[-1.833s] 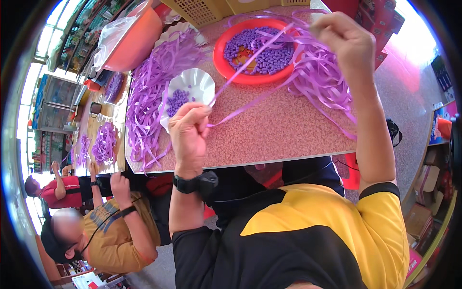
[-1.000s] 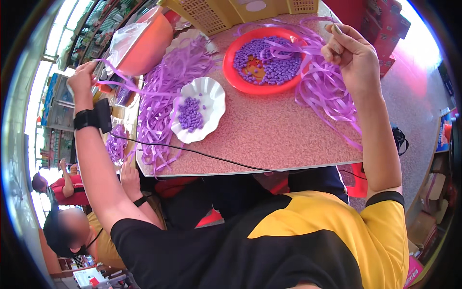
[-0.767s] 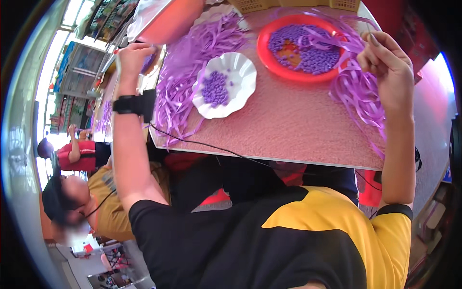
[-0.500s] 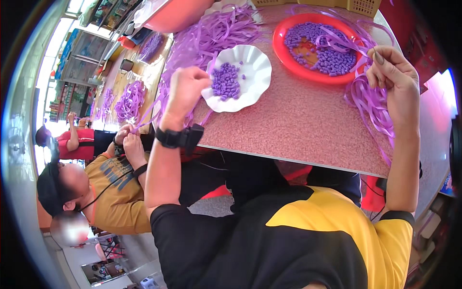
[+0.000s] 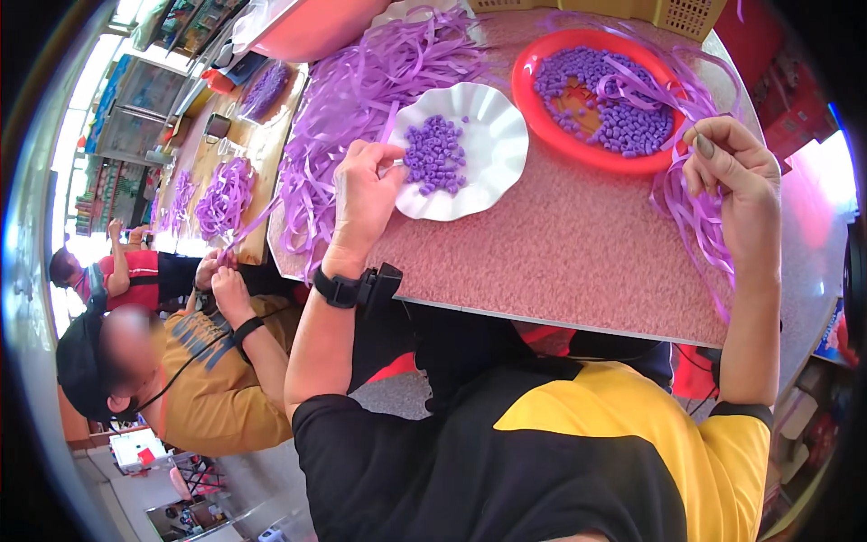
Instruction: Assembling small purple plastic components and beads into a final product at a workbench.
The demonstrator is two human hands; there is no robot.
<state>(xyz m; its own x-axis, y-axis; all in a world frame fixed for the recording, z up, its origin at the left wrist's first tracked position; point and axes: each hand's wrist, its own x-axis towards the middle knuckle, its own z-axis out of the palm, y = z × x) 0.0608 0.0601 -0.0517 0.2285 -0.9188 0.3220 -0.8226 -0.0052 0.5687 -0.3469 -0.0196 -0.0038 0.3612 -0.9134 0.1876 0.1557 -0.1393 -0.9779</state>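
My left hand (image 5: 364, 190) rests at the near edge of a white scalloped dish (image 5: 492, 135) that holds a small heap of purple beads (image 5: 435, 155); its fingers pinch something small at the rim. My right hand (image 5: 736, 176) is raised at the right side of the table, pinching a thin purple ribbon strip (image 5: 691, 212) that hangs down from it. Just beyond it stands a red plate (image 5: 551, 122) with many purple beads and curled ribbon.
A big pile of purple ribbon strips (image 5: 361, 90) lies left of the dish on the pink speckled table (image 5: 578, 253). A yellow basket (image 5: 686, 14) stands at the back. At my left sits another person in a mustard shirt (image 5: 203, 379), hands on ribbon.
My left hand swung far out to the left, then came back to the white dish. My right hand stayed up by the red plate, holding ribbon. The view shifted.
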